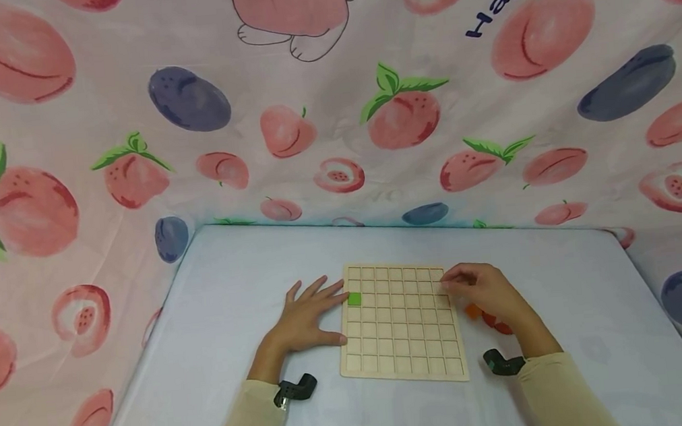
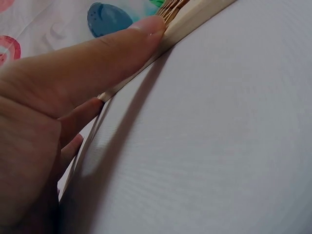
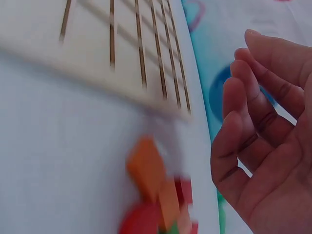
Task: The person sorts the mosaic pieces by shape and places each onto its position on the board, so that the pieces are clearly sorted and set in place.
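A square wooden grid board [image 1: 399,323] lies on the white table. One green square tile [image 1: 354,299] sits in its leftmost column, near the top. My left hand [image 1: 307,317] is spread at the board's left side, a fingertip at the tile's edge. In the left wrist view, the thumb [image 2: 112,53] touches the board's wooden edge [image 2: 195,22]. By the upper right edge of the board is my right hand [image 1: 484,288], its fingers loosely bent. Nothing shows between its thumb and fingers [image 3: 239,97] in the right wrist view.
Orange pieces [image 3: 146,165] and red pieces [image 3: 141,219] lie in a small pile right of the board, partly beneath the right hand in the head view. A fruit-print cloth [image 1: 334,132] hangs behind the table [image 1: 248,262].
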A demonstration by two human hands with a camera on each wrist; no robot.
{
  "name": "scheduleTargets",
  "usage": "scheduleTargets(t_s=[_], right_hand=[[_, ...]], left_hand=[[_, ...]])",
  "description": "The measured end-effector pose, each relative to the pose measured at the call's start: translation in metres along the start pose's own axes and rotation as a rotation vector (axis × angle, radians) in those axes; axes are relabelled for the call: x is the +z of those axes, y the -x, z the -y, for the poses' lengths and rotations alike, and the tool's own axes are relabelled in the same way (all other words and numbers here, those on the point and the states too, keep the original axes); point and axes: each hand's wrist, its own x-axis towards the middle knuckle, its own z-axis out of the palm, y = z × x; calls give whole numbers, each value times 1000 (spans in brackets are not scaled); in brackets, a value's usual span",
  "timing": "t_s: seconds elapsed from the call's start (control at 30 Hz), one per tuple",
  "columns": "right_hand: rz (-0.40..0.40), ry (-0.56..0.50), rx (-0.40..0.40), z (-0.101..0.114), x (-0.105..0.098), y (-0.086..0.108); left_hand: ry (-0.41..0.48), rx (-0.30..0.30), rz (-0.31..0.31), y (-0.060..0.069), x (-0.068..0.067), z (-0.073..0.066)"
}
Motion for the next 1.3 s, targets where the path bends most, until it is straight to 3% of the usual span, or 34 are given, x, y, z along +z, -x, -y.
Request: scheduleTargets(t_s=[0.23,0.4,0.53,0.9,1.3], right_hand=[[-47,172,59,-27,-33,20],[-65,229,171,-48,-49,29],[-66,277,195,-60,-55,32],[29,221,215,-73,-57,35],[-10,201,252,-83,-53,30]], left_hand=[[-3,6,11,0,-1,1],[-5,4,11,0,-2,0],[-10,-2,9,0,-2,-2],[-16,1,19,0,-1,-2],[-21,10,12,0,-1,-1]])
